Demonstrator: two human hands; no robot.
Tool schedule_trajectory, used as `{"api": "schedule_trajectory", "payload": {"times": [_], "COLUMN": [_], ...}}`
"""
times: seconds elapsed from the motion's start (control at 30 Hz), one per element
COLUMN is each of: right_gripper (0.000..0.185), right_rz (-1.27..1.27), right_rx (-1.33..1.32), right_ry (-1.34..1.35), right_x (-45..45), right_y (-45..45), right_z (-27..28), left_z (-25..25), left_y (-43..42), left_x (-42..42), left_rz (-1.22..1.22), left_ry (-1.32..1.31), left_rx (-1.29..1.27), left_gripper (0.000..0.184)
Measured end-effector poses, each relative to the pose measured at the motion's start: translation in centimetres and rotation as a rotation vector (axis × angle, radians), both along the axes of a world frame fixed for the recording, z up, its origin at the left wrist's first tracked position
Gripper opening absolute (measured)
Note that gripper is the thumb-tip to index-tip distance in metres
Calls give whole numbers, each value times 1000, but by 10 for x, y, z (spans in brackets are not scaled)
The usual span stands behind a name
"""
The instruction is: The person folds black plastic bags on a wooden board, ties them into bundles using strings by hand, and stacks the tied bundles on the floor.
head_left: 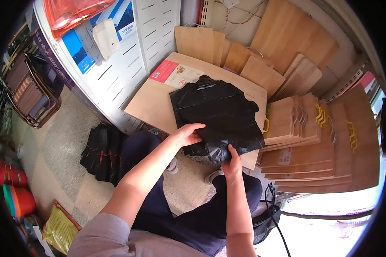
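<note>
A black plastic bag point(221, 107), crumpled and spread out, lies over a light wooden board point(152, 100) before me. It may be more than one layer; I cannot tell. At its near left edge, my left hand point(188, 134) is closed on the plastic, some of its fingers hidden. My right hand point(233, 165) pinches the near edge, thumb on top and the other fingers mostly out of sight underneath. A printed red and white label point(176, 73) shows on the board beyond the bag.
Bundled black bags tied with red string point(101, 154) lie on the floor at left. Wooden boards with yellow handles point(317, 115) stand at right, and more boards point(261, 70) lean behind. A white perforated panel point(128, 64) borders the left. A black cable point(281, 231) hangs near my right arm.
</note>
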State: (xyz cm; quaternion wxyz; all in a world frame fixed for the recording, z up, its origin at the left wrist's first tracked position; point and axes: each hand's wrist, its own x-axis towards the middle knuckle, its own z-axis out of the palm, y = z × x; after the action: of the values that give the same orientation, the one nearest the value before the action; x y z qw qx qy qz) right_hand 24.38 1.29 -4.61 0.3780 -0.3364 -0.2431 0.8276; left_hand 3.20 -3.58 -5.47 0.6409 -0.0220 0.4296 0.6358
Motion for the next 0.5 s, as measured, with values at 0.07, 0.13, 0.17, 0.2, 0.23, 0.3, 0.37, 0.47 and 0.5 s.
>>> {"api": "schedule_trajectory", "payload": {"times": [0.07, 0.13, 0.17, 0.2, 0.23, 0.3, 0.37, 0.47, 0.5], "right_gripper": [32, 32, 32, 33, 35, 37, 31, 43, 43], "right_rz": [2, 11, 3, 31, 57, 49, 59, 182, 178], "right_rx": [-29, -67, -60, -50, -44, -46, 16, 155, 154], "right_ry": [-38, -67, -68, -132, -196, -245, -393, -472, -469], "right_x": [11, 26, 34, 42, 48, 53, 53, 49, 47], "right_y": [-5, -11, -12, -13, -13, -10, -9, 0, 6], "right_z": [3, 6, 10, 16, 21, 28, 33, 32, 31], "left_z": [-12, -24, -30, -33, -26, -23, -21, -12, -9], "left_y": [4, 9, 12, 15, 16, 24, 21, -2, -14], "left_x": [-21, -48, -62, -74, -81, -96, -100, -99, -98], "left_rz": [24, 82, 112, 117, 121, 54, -5, 44, 147], "left_ry": [-118, -212, -189, -177, -167, 19, 220, 528, 639], "left_rx": [130, 231, 211, 218, 213, 5, 27, 74, 99], "left_gripper": [35, 42, 45, 45, 45, 41, 35, 29, 27]}}
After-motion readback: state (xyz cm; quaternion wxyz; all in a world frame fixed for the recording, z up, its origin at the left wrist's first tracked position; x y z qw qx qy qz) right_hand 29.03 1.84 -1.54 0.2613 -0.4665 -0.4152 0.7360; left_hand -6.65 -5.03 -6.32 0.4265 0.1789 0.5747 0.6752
